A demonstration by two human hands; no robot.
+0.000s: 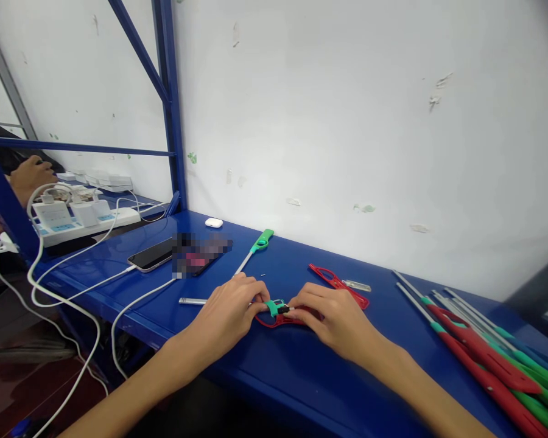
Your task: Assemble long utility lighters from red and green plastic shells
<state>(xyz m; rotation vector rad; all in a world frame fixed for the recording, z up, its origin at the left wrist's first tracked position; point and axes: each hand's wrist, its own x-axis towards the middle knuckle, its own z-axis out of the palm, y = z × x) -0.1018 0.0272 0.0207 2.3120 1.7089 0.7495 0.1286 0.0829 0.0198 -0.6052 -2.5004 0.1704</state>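
Observation:
My left hand (228, 306) is closed, its thumb and fingertips pinching a small green plastic trigger piece (273, 308). From the right, my right hand (333, 313) pinches a small black part (283, 310) that meets the green piece, with a thin wire near it. Under both hands lies a red lighter handle shell (270, 324), partly covered by my fingers. A silver metal tube (192, 301) sticks out to the left from beneath my left hand. Just beyond my right hand rest another red handle shell (329, 278) and a clear small tank (357, 285).
A green long-necked lighter (261, 241) lies behind my hands. Several red and green lighters (479, 347) are piled at right. Two phones, one a black phone (153, 255), charge at left near a white earbud case (214, 222) and power strip (119, 218). Another person's hand (31, 176) shows far left.

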